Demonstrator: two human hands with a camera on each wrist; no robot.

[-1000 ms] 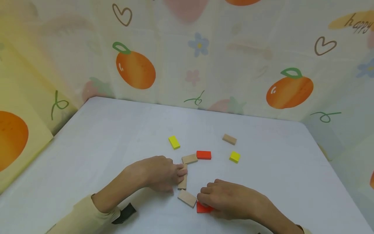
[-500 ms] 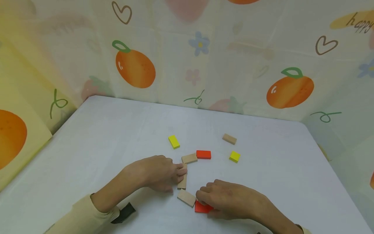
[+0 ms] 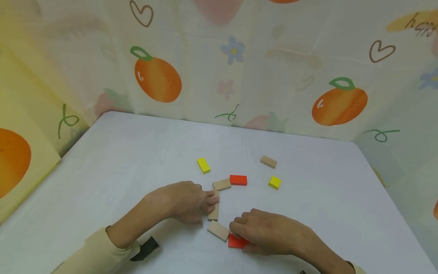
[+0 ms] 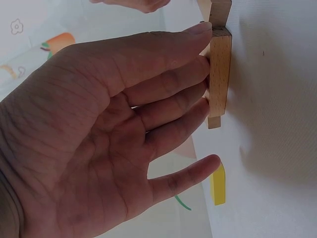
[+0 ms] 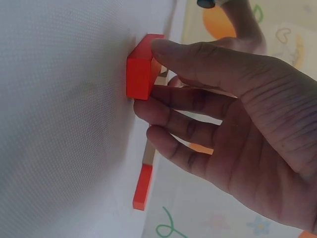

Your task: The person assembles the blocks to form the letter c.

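My left hand rests its fingertips on a plain wooden block lying lengthwise; the left wrist view shows the fingers nearly straight against this block. My right hand pinches a red block between thumb and fingers, low on the white table; in the right wrist view the thumb lies along the top of the red block. Between the two hands' blocks lies another plain block, set at a slant, its corner right by the red one. The hand partly covers the red block in the head view.
Beyond the left fingers, a plain block meets a second red block, continuing a curved row. Farther off lie a yellow block, another yellow block and a plain block. A patterned curtain hangs behind the table.
The right hand has slid the red block slightly left, closer to the slanted plain block, then stayed there. The left hand has kept its place on its block.
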